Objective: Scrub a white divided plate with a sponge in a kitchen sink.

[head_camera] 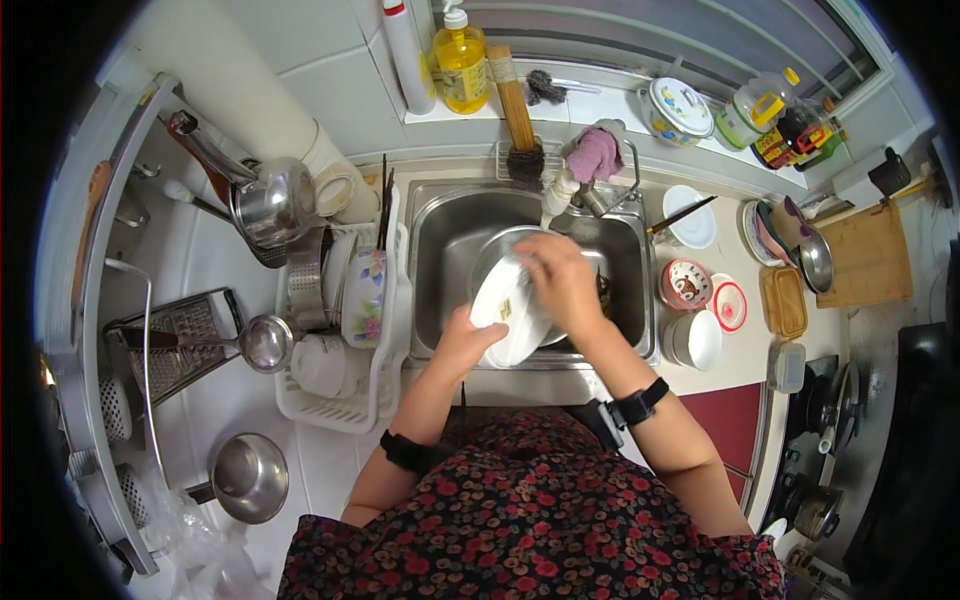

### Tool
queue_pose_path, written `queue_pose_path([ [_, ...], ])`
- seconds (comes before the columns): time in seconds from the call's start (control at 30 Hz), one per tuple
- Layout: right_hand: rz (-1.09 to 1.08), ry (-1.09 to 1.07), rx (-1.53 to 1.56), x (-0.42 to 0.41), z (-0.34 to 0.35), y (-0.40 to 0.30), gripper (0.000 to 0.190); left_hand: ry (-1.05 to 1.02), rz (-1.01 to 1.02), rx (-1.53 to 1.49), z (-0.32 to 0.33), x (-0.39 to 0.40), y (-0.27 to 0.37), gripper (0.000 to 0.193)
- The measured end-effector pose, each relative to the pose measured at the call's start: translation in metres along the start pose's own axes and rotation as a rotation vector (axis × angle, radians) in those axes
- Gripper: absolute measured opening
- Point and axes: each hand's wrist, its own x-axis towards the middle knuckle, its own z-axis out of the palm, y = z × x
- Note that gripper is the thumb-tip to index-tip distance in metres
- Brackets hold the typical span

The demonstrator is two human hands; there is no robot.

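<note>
My left hand [469,337] grips a white dish [491,300] by its lower left edge, thumb on the side that faces me. The dish is tilted over the sink and bears a small printed mark. My right hand [559,281] is at the dish's upper right edge, its fingers curled and blurred; whether they grip the dish is unclear. Beneath both hands, a round metal basin [484,251] sits in the stainless steel sink [442,225], partly hidden. The faucet [559,196], with a white spout, points down just above the basin.
At left stands a white dish rack [394,337] with bowls and a steel strainer. On the right counter are a bear-print bowl [685,285], white bowls [697,341], and chopsticks [682,214] across a pale bowl [691,232]. A bamboo brush [514,105] leans behind the sink.
</note>
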Motion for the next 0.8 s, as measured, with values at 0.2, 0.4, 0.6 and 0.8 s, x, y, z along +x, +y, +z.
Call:
queue_pose_path([
  [0.2,-0.164,-0.019,-0.042,-0.017,0.008,-0.023,0.019,0.067,0.106,0.103,0.01,0.007,-0.002,0.031],
  [0.4,-0.029,0.07,0.02,-0.014,0.001,-0.007,0.016,0.063,0.045,0.024,0.015,0.002,0.005,0.03],
  [0.6,0.09,0.14,0.037,-0.012,-0.002,-0.002,0.016,0.073,0.025,0.032,0.017,-0.001,0.003,0.031],
  [0.8,-0.157,-0.008,0.103,-0.026,0.002,-0.027,0.017,0.055,0.025,0.006,0.014,-0.003,0.009,0.034],
])
